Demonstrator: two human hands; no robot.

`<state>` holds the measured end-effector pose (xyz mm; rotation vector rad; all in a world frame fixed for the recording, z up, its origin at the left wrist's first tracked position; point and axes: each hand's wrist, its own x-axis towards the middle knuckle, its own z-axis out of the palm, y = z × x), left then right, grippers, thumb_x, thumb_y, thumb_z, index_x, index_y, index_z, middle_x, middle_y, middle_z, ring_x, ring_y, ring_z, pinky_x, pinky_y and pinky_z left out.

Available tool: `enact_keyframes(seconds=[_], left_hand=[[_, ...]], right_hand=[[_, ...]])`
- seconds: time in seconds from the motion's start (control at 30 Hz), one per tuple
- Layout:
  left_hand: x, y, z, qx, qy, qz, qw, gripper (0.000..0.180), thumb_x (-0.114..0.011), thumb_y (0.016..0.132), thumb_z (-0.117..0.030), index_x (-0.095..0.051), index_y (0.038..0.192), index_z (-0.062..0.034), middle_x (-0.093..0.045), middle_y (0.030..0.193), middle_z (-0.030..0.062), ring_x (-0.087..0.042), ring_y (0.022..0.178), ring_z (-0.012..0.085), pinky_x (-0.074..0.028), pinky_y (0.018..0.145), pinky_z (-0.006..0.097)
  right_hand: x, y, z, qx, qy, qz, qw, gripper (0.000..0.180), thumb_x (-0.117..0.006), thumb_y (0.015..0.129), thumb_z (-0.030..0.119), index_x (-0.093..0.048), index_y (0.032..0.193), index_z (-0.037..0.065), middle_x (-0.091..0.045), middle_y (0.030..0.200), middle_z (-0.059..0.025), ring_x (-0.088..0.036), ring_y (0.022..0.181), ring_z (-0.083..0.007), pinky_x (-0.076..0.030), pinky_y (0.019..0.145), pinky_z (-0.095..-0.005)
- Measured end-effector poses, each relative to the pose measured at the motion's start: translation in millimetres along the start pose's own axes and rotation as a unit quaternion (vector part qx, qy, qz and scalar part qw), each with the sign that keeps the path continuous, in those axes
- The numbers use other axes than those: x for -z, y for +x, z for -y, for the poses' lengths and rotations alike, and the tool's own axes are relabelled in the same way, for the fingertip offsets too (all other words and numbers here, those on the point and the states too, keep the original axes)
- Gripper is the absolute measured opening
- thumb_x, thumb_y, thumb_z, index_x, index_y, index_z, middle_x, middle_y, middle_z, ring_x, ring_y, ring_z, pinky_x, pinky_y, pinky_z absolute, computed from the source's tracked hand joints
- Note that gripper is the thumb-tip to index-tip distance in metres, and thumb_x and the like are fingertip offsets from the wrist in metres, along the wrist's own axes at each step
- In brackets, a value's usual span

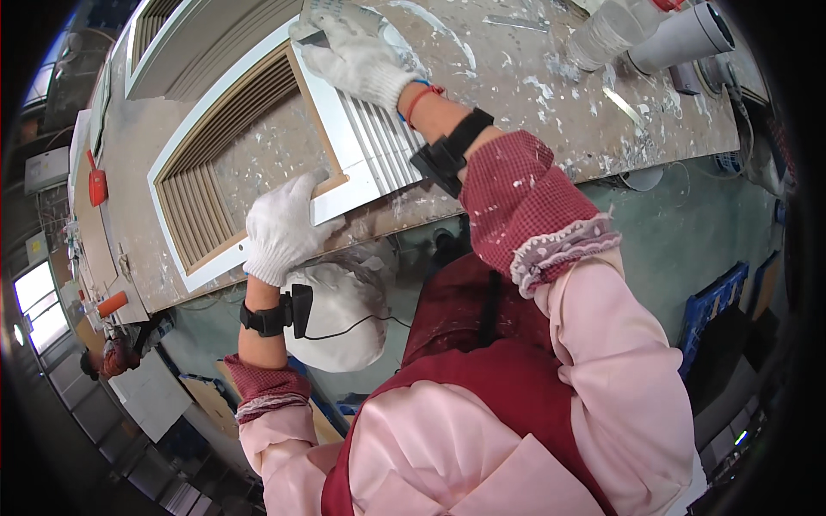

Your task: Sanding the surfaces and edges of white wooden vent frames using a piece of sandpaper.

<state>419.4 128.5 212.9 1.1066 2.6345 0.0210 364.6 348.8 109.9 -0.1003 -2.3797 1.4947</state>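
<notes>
A white frame (205,272) with a bare brown inner edge and slatted inner sides lies on the paint-spattered workbench. My left hand (284,225), in a white knitted glove, grips its near rail, the fingers over the top of the rail. At the frame's far right corner is my right hand (360,62), gloved too, the fingers bent around a thin grey sheet (346,12) resembling sandpaper. A dark edge shows under those fingers; what it belongs to is hidden. White grooved strips (383,142) run along the frame's right side.
Another grooved moulding piece (211,52) stands at the far left. A clear plastic jar (602,39) and a grey-white cylinder (684,39) are at the far right. A metal strip (624,105) lies nearer. Below the bench's front edge sits a white wrapped bundle (340,322).
</notes>
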Motion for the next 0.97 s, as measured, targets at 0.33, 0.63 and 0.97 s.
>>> enact_keyframes(seconds=[0.33, 0.63, 0.97], left_hand=[[-5, 1, 2, 0.006, -0.015, -0.004, 1.0, 0.06, -0.083, 0.065, -0.04, -0.063, 0.112, -0.0074, -0.069, 0.092, 0.0146, -0.068, 0.087, 0.0348, -0.054, 0.076, 0.044], [0, 3, -3, 0.005, 0.01, 0.001, 1.0, 0.056, -0.082, 0.068, -0.038, -0.064, 0.112, -0.0097, -0.07, 0.097, 0.012, -0.068, 0.091, 0.032, -0.054, 0.078, 0.042], [0, 4, 6, 0.01, 0.0, 0.0, 1.0, 0.056, -0.083, 0.066, -0.039, -0.063, 0.107, -0.0065, -0.068, 0.09, 0.0157, -0.067, 0.087, 0.036, -0.053, 0.076, 0.044]], right_hand=[[11, -124, 55, 0.135, -0.116, 0.009, 0.984, 0.042, -0.058, 0.092, 0.033, -0.058, 0.133, 0.025, -0.043, 0.142, -0.0165, -0.036, 0.133, -0.0467, -0.033, 0.107, -0.0609], [26, -159, 77, 0.117, -0.075, 0.026, 0.99, 0.053, -0.062, 0.088, 0.029, -0.053, 0.139, 0.016, -0.036, 0.153, -0.0194, -0.028, 0.142, -0.0459, -0.023, 0.116, -0.058], [13, -44, 26, 0.044, -0.018, -0.021, 0.999, 0.065, -0.057, 0.091, 0.039, -0.041, 0.147, 0.011, -0.041, 0.147, -0.0178, -0.04, 0.137, -0.0408, -0.025, 0.118, -0.0514]])
